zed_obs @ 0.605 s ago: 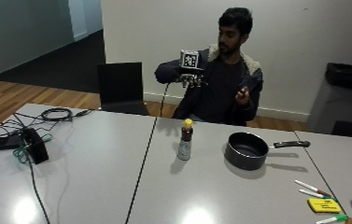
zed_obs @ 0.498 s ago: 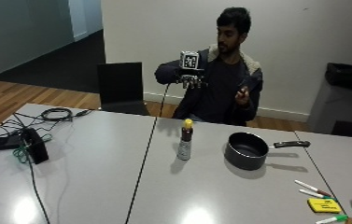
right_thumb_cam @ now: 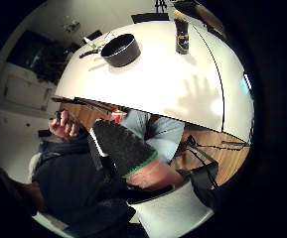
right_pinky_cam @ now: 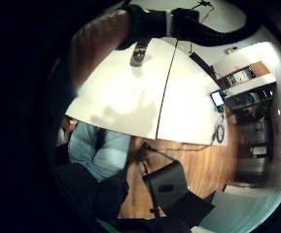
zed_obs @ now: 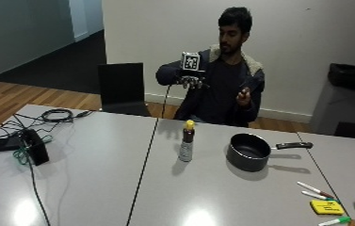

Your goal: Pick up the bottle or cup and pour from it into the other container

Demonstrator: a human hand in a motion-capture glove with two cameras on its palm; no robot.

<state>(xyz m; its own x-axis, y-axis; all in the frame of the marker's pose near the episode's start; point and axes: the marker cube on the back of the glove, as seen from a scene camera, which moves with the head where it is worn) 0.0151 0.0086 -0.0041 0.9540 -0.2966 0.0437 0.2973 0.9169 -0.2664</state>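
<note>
Up in front of my chest, well above the table (zed_obs: 89, 165), my grip (zed_obs: 188, 81) hangs empty with the gloved fingers loosely spread, holding nothing. Going left to right from the outside view: the bottle (zed_obs: 187, 141) with its yellow cap stands upright below and ahead of my grip, and the black pot (zed_obs: 250, 151) sits beyond it to my left, near but not touching, its handle pointing away from the bottle.

As I judge it, the reach has not begun. To do it well I should bring my grip down and forward, take the bottle around its body below the cap, and keep it upright until it is over the pot.

Only the outside view shows my grip itself and the gap under it. The thumb side palm view takes in bottle and pot together on the table; the little finger side view catches only the bottle (right_pinky_cam: 140, 52), partly behind a strap
</note>
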